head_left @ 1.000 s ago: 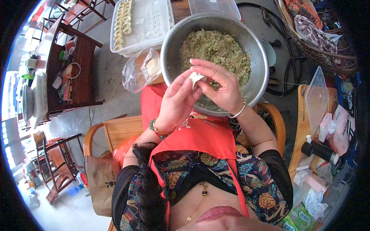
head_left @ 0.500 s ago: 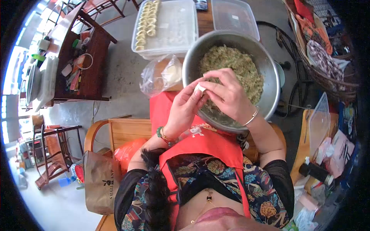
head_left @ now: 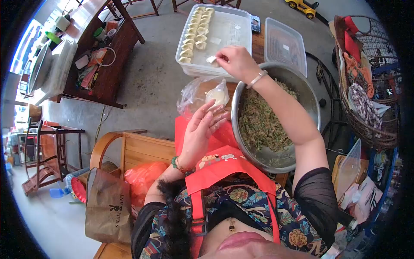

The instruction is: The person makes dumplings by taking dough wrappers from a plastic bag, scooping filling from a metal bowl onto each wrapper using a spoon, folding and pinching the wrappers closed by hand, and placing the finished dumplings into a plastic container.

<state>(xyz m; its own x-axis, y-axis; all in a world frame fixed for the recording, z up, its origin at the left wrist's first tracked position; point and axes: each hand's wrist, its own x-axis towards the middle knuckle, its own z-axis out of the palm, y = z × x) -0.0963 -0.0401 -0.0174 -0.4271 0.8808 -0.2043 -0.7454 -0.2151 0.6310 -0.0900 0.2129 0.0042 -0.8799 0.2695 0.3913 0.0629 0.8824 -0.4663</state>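
A small white dumpling (head_left: 211,60) is pinched in the fingertips of my right hand (head_left: 238,63), just above the near part of a clear plastic tray (head_left: 230,41). Rows of folded dumplings (head_left: 196,32) line the tray's left side. My left hand (head_left: 199,134) holds nothing, its fingers spread below a clear plastic bag (head_left: 192,96). Round pale wrappers (head_left: 217,95) lie at that bag. Beneath my right forearm stands a big metal bowl (head_left: 236,116) of chopped green filling (head_left: 263,121), partly covered by the arm.
An empty-looking plastic lid (head_left: 284,45) lies right of the tray. A wooden bench (head_left: 146,146) holds a red plastic bag (head_left: 144,179) and a brown paper bag (head_left: 108,207). At right stands a wicker chair (head_left: 366,116) with cloths. A dark wooden table (head_left: 103,82) stands left.
My hands were together at the bowl's edge around a small white piece. Now they are apart: the right has carried the dumpling forward to the tray, and the left has opened. The view has shifted.
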